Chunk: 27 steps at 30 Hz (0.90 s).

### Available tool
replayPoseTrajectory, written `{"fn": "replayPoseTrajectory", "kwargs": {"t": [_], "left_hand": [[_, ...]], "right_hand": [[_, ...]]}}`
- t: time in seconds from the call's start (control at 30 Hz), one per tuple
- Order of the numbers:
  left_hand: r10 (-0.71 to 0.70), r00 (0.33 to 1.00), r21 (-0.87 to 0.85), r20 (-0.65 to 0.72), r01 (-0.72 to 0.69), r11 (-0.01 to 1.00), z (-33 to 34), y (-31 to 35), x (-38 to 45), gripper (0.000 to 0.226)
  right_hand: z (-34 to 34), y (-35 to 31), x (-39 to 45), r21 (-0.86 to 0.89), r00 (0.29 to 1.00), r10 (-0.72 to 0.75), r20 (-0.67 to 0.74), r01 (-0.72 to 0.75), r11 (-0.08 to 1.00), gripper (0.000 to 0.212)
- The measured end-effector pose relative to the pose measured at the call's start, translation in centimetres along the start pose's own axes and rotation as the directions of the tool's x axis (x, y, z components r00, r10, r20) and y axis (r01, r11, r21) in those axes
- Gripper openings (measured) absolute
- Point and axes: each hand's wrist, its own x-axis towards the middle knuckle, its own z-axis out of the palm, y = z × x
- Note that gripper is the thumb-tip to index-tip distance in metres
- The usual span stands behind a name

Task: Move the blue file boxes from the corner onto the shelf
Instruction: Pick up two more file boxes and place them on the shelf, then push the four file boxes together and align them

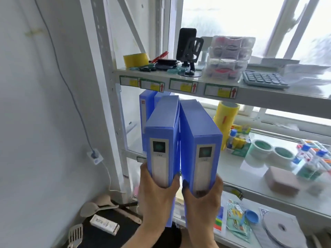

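Two blue file boxes are held upright side by side in front of the middle shelf (238,169). My left hand (157,196) grips the lower spine of the left blue box (162,133). My right hand (202,203) grips the bottom of the right blue box (198,133). Both spines carry a grey label and face me; their far ends point toward the shelf's left end. Behind them, one or two more blue file boxes (147,106) stand upright on that shelf against the left post, mostly hidden.
The middle shelf holds a yellow tape roll stack (226,119), glue bottles, green tape rolls (260,149), markers and a brown block (282,181). The upper shelf (179,83) carries tape, a phone stand, a calculator (263,79). Spoons and a white box lie on the floor corner.
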Motion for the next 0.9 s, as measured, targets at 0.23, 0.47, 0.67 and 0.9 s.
{"fn": "replayPoseTrajectory", "kwargs": {"t": [0.23, 0.47, 0.67, 0.9], "left_hand": [[0.018, 0.989, -0.078, 0.15, -0.007, 0.997, 7.1, -1.2, 1.8, 0.075], [0.053, 0.973, -0.169, 0.226, -0.014, 0.986, 12.0, -2.2, 9.3, 0.07], [0.037, 0.961, -0.227, 0.275, 0.028, 0.974, 15.5, -3.0, 15.5, 0.078], [0.054, 0.95, -0.208, 0.306, 0.012, 0.978, 18.4, -4.9, 20.6, 0.074]], "right_hand": [[0.5, 2.4, 5.4, 0.011, 0.997, -0.046, -0.069, 0.047, 0.999, 0.073], [5.6, 3.5, 11.9, 0.05, 0.998, -0.033, -0.059, 0.036, 0.998, 0.069], [11.4, 4.6, 17.0, 0.05, 0.996, -0.001, -0.092, 0.006, 0.999, 0.069], [15.4, 6.7, 20.6, 0.081, 0.993, 0.053, -0.11, -0.045, 0.996, 0.068]]}}
